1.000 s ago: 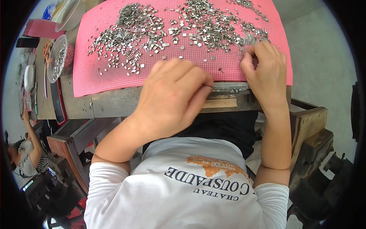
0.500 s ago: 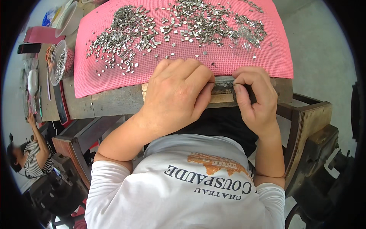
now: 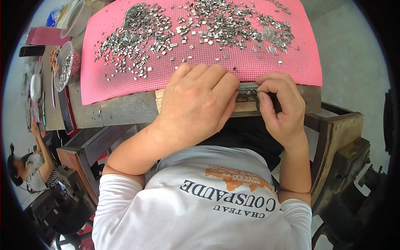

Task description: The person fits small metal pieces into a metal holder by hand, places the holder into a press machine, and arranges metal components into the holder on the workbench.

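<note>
**A:** What sits at the centre of the figure?

**B:** A narrow metal strip [image 3: 248,90] lying along the near edge of the pink mat [image 3: 200,62], on a wooden block at the bench front. Most of it is covered by the hands; only a short grey stretch shows between them.

**A:** How do the hands stand?

**B:** The left hand [image 3: 196,104] lies palm down over the strip's left part, its fingers together and curled over the mat's near edge; whether they grip the strip cannot be told. The right hand [image 3: 281,106] is at the strip's right end, thumb and forefinger pinched together on a small piece at the strip, the other fingers folded.

**A:** What differs from half a second ago?

**B:** Little. Both hands keep their places at the mat's near edge, and the right hand remains closed at the strip. A second ago, by contrast, the right hand was up on the mat among the loose parts.

**A:** And farther out?

**B:** Small metal parts [image 3: 200,25] are scattered in heaps across the far half of the mat. Left of the mat stands a clear bowl of parts [image 3: 66,66]. Well to the left and below the mat, another person [image 3: 29,171] in a striped top sits at work.
</note>
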